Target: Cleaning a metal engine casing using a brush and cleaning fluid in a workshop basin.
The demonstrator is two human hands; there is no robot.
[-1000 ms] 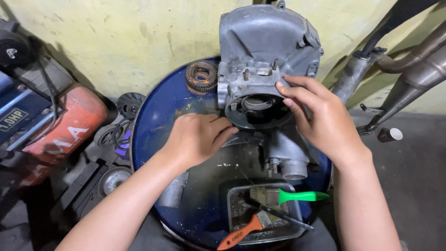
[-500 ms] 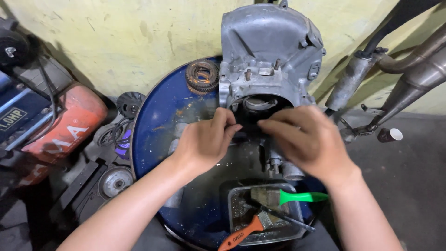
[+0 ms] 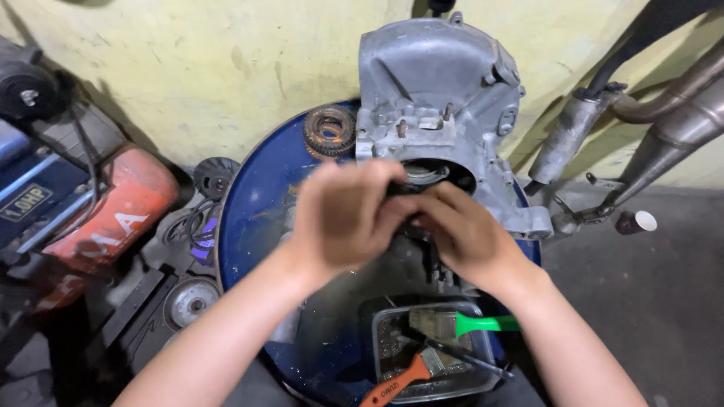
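Note:
A grey cast-metal engine casing [image 3: 434, 83] stands on a blue drum top [image 3: 256, 203], leaning toward the yellow wall. My left hand [image 3: 343, 215] and my right hand [image 3: 460, 230] meet just below the casing's round opening [image 3: 441, 175]. The fingers of both close together around a small dark part that they mostly hide. A rusty toothed gear [image 3: 329, 131] lies on the drum to the left of the casing.
A clear plastic tray [image 3: 400, 362] near the drum's front holds a green-handled brush [image 3: 483, 324], an orange-handled brush [image 3: 396, 384] and a thin dark tool. Exhaust pipes [image 3: 664, 128] lean at the right, and a red and blue machine [image 3: 90, 211] sits at the left.
My right hand has come down off the casing's opening and my left hand has risen from the drum. They now meet below the opening, closed together on the small part.

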